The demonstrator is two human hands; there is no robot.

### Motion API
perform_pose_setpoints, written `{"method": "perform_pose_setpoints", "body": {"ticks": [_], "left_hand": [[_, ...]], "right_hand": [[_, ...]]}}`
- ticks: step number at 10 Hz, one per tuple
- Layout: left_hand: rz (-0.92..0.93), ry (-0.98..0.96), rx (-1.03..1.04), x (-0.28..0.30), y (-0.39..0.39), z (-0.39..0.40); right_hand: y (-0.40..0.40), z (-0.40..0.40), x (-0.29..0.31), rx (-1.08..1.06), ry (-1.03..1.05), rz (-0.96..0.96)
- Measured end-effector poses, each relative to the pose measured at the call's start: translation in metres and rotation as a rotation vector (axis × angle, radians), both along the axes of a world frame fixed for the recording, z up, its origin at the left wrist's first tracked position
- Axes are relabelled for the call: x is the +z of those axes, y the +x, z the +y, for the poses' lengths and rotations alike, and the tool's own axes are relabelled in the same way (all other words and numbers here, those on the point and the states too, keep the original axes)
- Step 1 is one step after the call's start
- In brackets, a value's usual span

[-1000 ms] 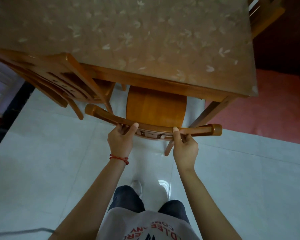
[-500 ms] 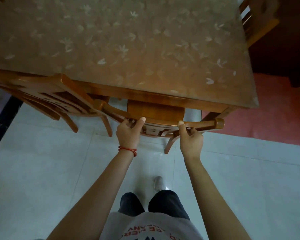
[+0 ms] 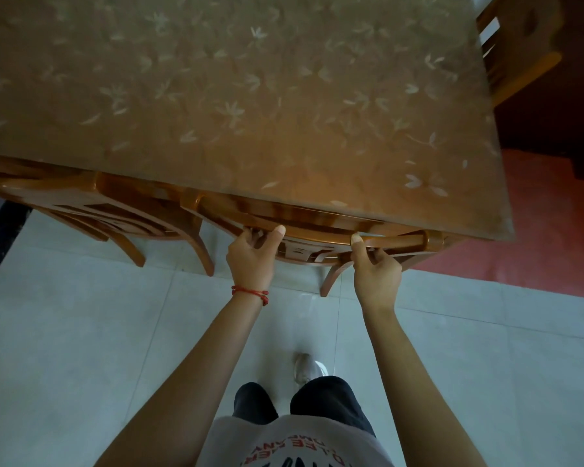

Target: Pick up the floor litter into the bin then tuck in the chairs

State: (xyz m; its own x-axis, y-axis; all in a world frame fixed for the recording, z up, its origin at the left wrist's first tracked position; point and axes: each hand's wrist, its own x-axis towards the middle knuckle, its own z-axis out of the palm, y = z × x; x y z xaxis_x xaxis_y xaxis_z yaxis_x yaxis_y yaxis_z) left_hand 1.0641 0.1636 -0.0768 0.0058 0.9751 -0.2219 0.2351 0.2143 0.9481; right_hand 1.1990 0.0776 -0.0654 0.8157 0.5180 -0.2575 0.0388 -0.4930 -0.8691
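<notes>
Tile floor (image 3: 81, 348) w/ chair legs (image 3: 331, 276), red mat (image 3: 536, 237).

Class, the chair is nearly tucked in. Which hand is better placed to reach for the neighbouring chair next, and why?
Left. The left hand grips the chair's top rail on the side nearer the neighbouring chair; the right hand would probably have to cross over.

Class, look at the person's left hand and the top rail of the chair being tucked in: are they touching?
Touching. The head view shows the left hand gripping the chair's top rail, thumb pressed on its upper edge.
</notes>
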Motion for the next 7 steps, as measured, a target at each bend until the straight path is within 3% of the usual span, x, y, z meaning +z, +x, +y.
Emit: {"method": "perform_pose_setpoints", "body": {"ticks": [5, 7], "left_hand": [[0.04, -0.008, -0.08, 0.006, -0.005, -0.001], [0.198, 0.027, -0.147, 0.013, -0.021, -0.011]], "right_hand": [[-0.001, -0.004, 0.003, 0.068, -0.06, 0.01], [-0.011, -0.023, 0.016, 0.142, -0.098, -0.064]]}}
